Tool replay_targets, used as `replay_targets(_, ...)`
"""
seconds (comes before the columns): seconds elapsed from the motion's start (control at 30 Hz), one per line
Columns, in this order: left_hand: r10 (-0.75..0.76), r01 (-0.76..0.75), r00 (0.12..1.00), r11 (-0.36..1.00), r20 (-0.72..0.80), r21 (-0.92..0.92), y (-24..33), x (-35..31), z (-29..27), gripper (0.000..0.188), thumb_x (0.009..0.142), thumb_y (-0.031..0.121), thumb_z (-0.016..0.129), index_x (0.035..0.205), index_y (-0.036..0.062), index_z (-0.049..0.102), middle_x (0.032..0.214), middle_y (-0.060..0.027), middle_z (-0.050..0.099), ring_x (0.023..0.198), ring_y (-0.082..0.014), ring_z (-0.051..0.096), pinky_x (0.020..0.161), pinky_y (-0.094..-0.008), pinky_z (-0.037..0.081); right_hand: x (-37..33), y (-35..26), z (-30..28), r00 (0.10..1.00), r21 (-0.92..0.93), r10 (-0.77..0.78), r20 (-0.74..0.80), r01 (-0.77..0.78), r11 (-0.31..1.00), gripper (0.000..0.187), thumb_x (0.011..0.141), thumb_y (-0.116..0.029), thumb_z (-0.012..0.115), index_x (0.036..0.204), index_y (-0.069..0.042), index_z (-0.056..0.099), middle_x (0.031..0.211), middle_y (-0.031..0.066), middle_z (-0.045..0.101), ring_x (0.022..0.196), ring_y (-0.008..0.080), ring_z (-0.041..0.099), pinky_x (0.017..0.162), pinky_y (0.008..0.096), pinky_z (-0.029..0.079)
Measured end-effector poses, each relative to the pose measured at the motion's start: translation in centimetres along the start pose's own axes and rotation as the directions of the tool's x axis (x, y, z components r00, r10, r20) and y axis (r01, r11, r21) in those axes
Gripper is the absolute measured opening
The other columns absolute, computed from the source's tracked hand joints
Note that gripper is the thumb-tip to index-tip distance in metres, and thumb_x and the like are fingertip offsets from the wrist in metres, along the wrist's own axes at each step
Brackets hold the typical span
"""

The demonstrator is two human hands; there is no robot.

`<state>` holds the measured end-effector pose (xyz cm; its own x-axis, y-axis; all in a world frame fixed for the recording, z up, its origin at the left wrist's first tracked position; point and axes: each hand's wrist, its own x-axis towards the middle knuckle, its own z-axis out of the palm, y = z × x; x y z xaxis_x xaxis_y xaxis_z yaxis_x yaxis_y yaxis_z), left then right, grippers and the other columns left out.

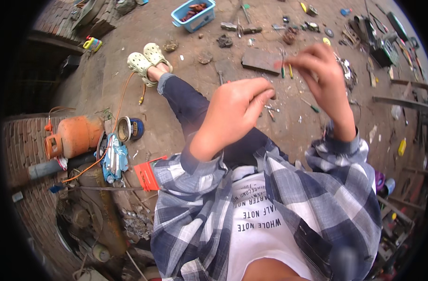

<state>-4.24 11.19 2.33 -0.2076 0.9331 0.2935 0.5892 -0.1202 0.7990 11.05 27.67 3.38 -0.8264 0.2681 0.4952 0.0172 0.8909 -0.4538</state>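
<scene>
Block [258,62], one, rectangular, grey-brown and matt, lies flat on the ground [155,110] beyond the left hand [237,110] and near the right hand [324,74]; contact cannot be determined. Both hands are bare and raised. The left has its fingers curled and thumb drawn up to the forefinger; the right, slightly blurred, has its fingers bent and partly spread. Whether either grips something small cannot be told. Beside the block are two slim tools, one with a green handle [283,72], one with a yellow handle [291,71]. Also counted: one blue plastic basin [177,23] holding reddish-brown pieces; one rounded orange metal cylinder [81,136]; two pale, perforated clogs [139,63]. One white shirt [256,225], under checked cloth, bears several lines of dark capitals, inverted in view.
</scene>
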Motion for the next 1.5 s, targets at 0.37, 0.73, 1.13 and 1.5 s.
replay_targets(0.37, 0.000, 0.000, 0.997, 1.000, -0.073, 0.007, -0.3, -0.5, 0.1, 0.012, 0.088, 0.008, 0.058, 0.087, -0.0022, 0.063, 0.078, -0.0130, 0.064, 0.069, -0.0213, 0.062, 0.065, -0.0298, 0.047, 0.0, -0.1, -0.2, 0.990, -0.015, -0.019, 0.142, 0.021, 1.000, 0.015, 0.071, -0.001, 0.071, 0.086, -0.004, 0.071, 0.082, 0.0041, 0.065, 0.080, 0.0193, 0.059, 0.071, 0.0298, 0.045)
replay_targets(0.73, -0.077, 0.076, 0.997, 0.996, -0.007, -0.041, -0.3, -0.1, 0.0, 0.011, 0.088, 0.007, 0.058, 0.089, -0.0017, 0.064, 0.075, -0.0106, 0.064, 0.068, -0.0169, 0.059, 0.063, -0.0278, 0.046, -0.6, 0.0, -0.3, 0.933, 0.268, -0.092, 0.349, -0.005, 0.963, 0.009, 0.078, -0.001, 0.066, 0.085, -0.006, 0.069, 0.084, 0.0026, 0.066, 0.079, 0.0139, 0.059, 0.071, 0.0281, 0.046)
replay_targets(1.13, -0.009, 0.009, 1.000, 0.999, -0.003, -0.047, -1.1, 0.1, 0.2, 0.012, 0.089, 0.006, 0.056, 0.088, -0.0031, 0.063, 0.077, -0.0114, 0.064, 0.070, -0.0182, 0.060, 0.065, -0.0288, 0.046, -0.7, -0.2, 1.1, 0.987, 0.661, 0.016, 0.159, -0.118, 0.741, 0.010, 0.072, -0.003, 0.070, 0.082, -0.004, 0.069, 0.077, 0.0026, 0.064, 0.079, 0.0158, 0.059, 0.070, 0.0293, 0.046)
replay_targets(1.5, -0.027, 0.028, 0.998, 0.999, 0.051, -0.022, -0.6, 0.0, 0.2, 0.011, 0.088, 0.006, 0.057, 0.088, -0.0032, 0.064, 0.076, -0.0108, 0.064, 0.068, -0.0182, 0.060, 0.063, -0.0279, 0.046, -0.7, -0.1, 1.7, 0.989, 0.761, 0.129, 0.069, -0.136, 0.634, 0.013, 0.071, 0.001, 0.069, 0.082, -0.005, 0.071, 0.077, 0.0020, 0.065, 0.079, 0.0137, 0.059, 0.071, 0.0283, 0.046)
